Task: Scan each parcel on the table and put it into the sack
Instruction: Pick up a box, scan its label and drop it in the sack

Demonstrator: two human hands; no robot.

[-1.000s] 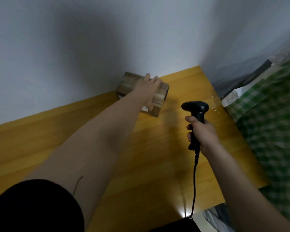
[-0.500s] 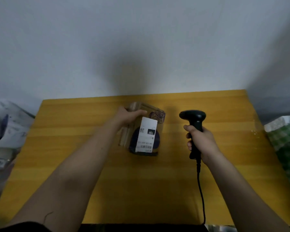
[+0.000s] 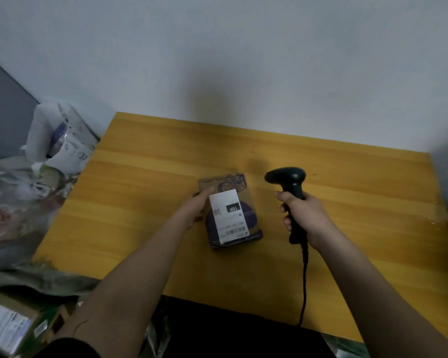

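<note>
A parcel [image 3: 229, 210] with a white label lies mid-table [image 3: 145, 202] and is gripped at its left edge by the left hand [image 3: 195, 209]. A black scanner [image 3: 291, 195] is held upright in the right hand's [image 3: 304, 215] curled fingers, just right of the parcel

Open counter all round, clutter off the left edge

The parcel [image 3: 229, 213] sits mid-counter [image 3: 140, 202], left hand [image 3: 195, 209] on its left side, right hand [image 3: 301, 215] holding the scanner [image 3: 290, 192] just to its right, a narrow gap between. Bare wood lies behind, in front and far right. The wall [image 3: 243, 60] closes the back edge. Bags [image 3: 60, 140] crowd the left edge; the cable [image 3: 304, 280] trails over the near edge.
</note>
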